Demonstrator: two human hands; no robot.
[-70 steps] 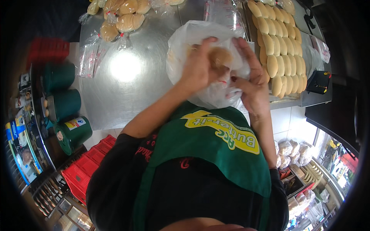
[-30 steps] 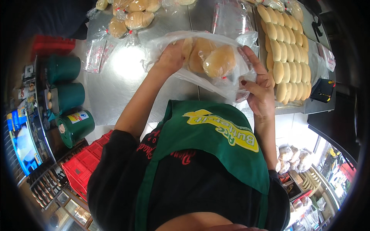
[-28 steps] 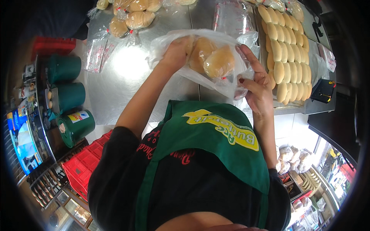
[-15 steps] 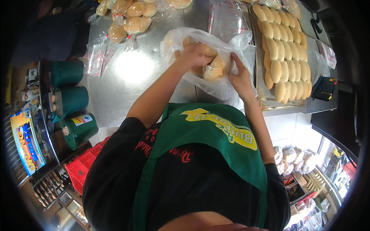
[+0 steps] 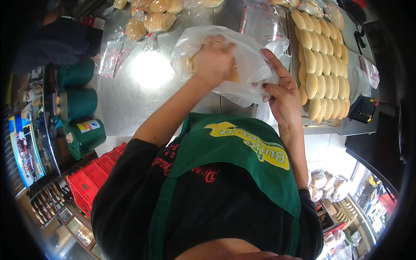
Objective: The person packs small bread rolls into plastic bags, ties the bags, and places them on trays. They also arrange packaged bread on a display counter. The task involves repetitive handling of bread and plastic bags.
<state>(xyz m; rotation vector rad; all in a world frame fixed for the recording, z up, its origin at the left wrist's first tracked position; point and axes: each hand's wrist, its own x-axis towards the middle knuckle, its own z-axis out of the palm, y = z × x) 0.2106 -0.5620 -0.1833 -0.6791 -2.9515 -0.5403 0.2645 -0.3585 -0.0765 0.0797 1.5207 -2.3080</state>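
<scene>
A translucent white plastic bag lies on the steel table in front of me, its mouth spread wide. Bread shows inside it, mostly covered by my left hand. That hand reaches into the bag, back upward and fingers bent; motion blur hides whether they grip the bread. At the bag's right edge, my right hand holds the plastic, thumb and index finger apart and the other fingers curled at the film. To its right, rows of long golden buns rest on a metal tray.
Bagged buns with red ties lie at the table's far left, near flat plastic packs. More clear bags lie beyond my bag. Green drums and red crates stand left. A black tray is far right.
My left hand has moved slightly left and up over the bread. The wrapped bread earlier visible near the bag's right side no longer shows. My right hand has shifted right, spreading the bag wider.
</scene>
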